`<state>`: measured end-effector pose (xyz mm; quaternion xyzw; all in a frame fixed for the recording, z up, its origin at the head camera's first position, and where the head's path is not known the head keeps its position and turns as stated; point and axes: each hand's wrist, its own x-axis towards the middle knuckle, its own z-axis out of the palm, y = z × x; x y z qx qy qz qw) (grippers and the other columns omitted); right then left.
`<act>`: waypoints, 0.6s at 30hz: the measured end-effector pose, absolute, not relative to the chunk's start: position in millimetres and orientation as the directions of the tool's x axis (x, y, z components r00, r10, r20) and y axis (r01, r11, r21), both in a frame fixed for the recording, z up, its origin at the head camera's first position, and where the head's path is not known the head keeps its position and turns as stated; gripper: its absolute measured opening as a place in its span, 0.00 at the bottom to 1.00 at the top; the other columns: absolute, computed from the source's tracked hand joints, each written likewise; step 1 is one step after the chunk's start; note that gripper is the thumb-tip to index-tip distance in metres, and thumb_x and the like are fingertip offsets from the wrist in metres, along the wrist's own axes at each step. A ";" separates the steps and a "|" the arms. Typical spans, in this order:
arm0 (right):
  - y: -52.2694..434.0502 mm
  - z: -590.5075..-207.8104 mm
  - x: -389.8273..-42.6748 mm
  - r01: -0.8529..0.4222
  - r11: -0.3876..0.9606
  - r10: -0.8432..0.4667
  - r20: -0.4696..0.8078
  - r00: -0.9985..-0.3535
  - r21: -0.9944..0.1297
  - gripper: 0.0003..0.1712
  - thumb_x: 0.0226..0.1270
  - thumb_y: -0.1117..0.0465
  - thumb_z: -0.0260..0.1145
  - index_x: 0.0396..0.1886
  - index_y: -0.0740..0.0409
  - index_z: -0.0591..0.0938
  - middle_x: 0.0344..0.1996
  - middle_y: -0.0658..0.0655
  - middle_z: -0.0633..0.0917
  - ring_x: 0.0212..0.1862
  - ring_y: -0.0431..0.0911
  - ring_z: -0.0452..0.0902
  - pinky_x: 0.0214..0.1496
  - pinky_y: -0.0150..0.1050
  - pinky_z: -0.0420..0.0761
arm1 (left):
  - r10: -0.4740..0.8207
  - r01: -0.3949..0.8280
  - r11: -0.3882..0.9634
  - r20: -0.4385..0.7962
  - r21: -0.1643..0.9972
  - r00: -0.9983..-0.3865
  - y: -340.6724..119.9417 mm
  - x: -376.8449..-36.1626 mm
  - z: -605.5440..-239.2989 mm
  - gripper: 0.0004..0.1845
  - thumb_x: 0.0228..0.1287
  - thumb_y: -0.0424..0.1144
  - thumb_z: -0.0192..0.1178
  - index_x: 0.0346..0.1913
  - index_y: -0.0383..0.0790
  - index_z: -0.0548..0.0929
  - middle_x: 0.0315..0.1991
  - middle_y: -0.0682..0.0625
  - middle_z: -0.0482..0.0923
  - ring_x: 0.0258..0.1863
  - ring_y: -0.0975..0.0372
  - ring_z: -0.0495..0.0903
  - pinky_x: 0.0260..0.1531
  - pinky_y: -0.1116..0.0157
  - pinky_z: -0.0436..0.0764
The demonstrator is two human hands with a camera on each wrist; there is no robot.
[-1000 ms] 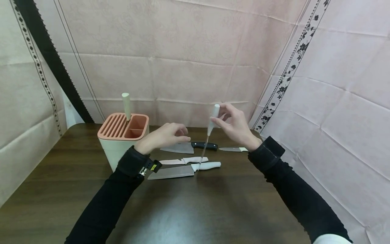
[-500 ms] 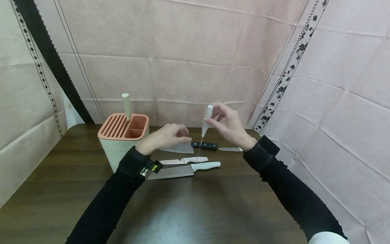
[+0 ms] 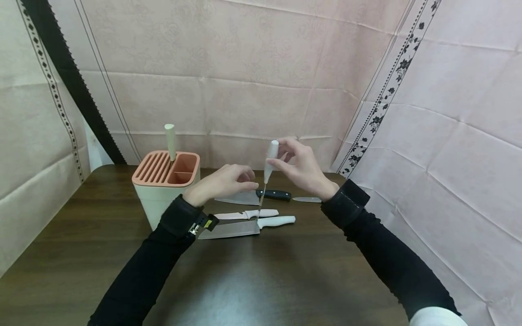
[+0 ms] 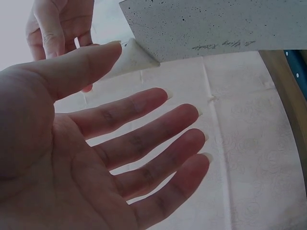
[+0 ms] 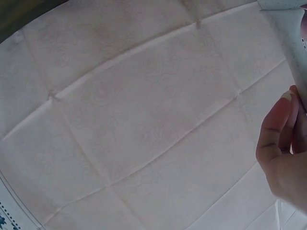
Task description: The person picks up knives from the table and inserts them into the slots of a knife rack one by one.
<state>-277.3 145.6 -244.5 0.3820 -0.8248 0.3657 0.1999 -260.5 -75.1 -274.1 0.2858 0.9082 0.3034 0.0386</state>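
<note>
One knife (image 3: 268, 171) is in the right hand (image 3: 303, 170), over the other knives (image 3: 279, 221) on the brown table (image 3: 244, 280), blade down and handle up, its long line nearly straight up with the top leaning a bit right. The handle is white, pinched by thumb and fingers, and the wide gray blade (image 4: 220, 26) has dark specks and small writing. The left hand (image 3: 223, 182) holds nothing, its fingers loose and a bit bent, with a gap before the knife and lots of table on the person's side.
</note>
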 end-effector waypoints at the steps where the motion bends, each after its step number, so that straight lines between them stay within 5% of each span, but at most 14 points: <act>1: 145.0 -244.4 -277.1 -0.777 0.439 -0.489 0.605 -0.628 -0.452 0.19 0.58 0.67 0.71 0.49 0.65 0.77 0.33 0.60 0.86 0.35 0.47 0.78 0.38 0.36 0.77 | 0.543 0.497 0.648 0.107 0.577 -0.833 -74.8 -261.3 -274.6 0.20 0.70 0.47 0.56 0.55 0.36 0.77 0.49 0.43 0.83 0.49 0.54 0.82 0.49 0.56 0.81; 18: 134.7 -245.8 -277.2 -0.796 0.413 -0.523 0.601 -0.605 -0.442 0.20 0.58 0.66 0.72 0.49 0.65 0.77 0.33 0.60 0.86 0.34 0.47 0.79 0.38 0.41 0.78 | 0.494 0.539 0.556 0.269 0.632 -0.827 -67.1 -264.8 -278.4 0.15 0.68 0.40 0.58 0.53 0.36 0.77 0.45 0.44 0.84 0.45 0.57 0.83 0.44 0.59 0.82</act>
